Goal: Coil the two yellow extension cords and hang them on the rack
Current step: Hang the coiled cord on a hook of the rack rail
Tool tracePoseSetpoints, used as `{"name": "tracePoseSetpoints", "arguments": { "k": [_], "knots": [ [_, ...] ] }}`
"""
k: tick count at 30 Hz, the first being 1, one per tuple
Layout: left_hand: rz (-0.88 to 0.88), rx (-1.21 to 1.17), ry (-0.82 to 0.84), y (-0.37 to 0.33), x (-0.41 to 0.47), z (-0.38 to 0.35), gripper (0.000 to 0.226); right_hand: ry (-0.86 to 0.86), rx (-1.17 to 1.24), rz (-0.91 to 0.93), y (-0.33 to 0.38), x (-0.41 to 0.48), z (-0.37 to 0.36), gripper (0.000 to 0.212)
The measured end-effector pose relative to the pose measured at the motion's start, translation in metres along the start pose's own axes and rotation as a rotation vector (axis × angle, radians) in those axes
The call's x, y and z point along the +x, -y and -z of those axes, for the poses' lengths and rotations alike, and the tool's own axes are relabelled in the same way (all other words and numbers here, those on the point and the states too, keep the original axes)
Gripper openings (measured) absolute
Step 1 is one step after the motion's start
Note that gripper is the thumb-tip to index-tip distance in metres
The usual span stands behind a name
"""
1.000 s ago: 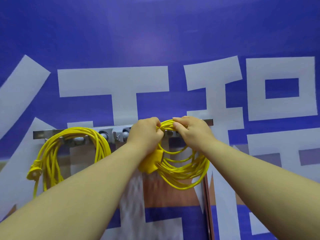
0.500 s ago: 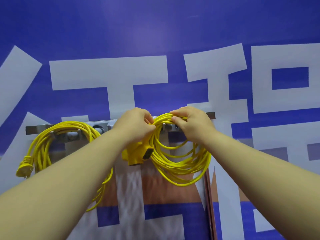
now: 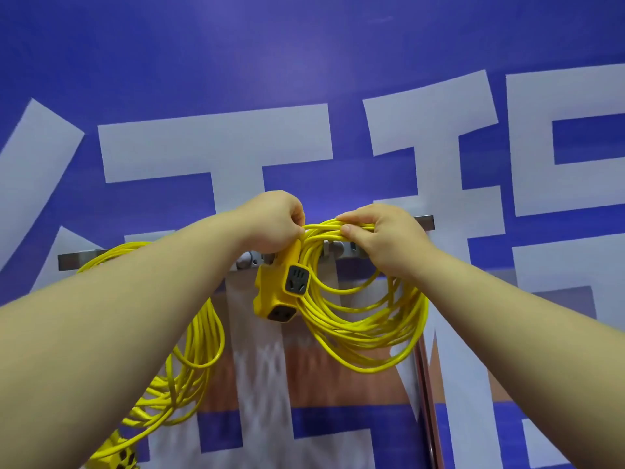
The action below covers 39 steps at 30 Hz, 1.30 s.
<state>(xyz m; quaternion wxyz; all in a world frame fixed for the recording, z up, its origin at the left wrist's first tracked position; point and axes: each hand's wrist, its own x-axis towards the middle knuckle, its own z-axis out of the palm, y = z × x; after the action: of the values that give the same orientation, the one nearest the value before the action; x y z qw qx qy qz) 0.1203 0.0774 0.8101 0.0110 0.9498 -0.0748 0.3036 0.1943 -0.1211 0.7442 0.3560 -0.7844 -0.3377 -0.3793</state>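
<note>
Gripping the coiled yellow cord (image 3: 365, 333) by the rack (image 3: 424, 222): left hand (image 3: 270, 221) and right hand (image 3: 382, 238), arms outstretched.

One view only. Looks from the person's head, forward at a blue lettered wall (image 3: 304, 45), close in. Takes in both forearms reaching from the lower corners, left hand (image 3: 274, 221) and right hand (image 3: 382, 236) meeting mid-frame on the held cord (image 3: 365, 333) before the rack (image 3: 424, 222). Wide-angle, bowing edges. Crops the hung cord (image 3: 199, 350) at bottom left.
</note>
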Motion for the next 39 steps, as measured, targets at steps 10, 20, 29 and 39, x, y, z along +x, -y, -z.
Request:
{"name": "tracePoseSetpoints", "arguments": {
  "k": [10, 20, 29, 39],
  "knots": [
    [-0.01, -0.011, 0.146, -0.011, 0.012, 0.039, 0.007, 0.009, 0.049, -0.001, -0.001, 0.001, 0.001, 0.029],
    [-0.171, 0.407, 0.036, -0.021, 0.023, 0.044, 0.017, 0.018, 0.06, -0.024, 0.001, 0.002, 0.001, 0.029],
    [-0.081, 0.124, -0.14, 0.005, 0.008, 0.016, 0.018, 0.019, 0.053, -0.035, 0.0, 0.0, -0.001, 0.033],
    [0.059, -0.023, -0.084, 0.009, -0.002, 0.014, 0.029, 0.012, 0.073, -0.049, 0.0, -0.003, 0.0, 0.033]
  ]
}}
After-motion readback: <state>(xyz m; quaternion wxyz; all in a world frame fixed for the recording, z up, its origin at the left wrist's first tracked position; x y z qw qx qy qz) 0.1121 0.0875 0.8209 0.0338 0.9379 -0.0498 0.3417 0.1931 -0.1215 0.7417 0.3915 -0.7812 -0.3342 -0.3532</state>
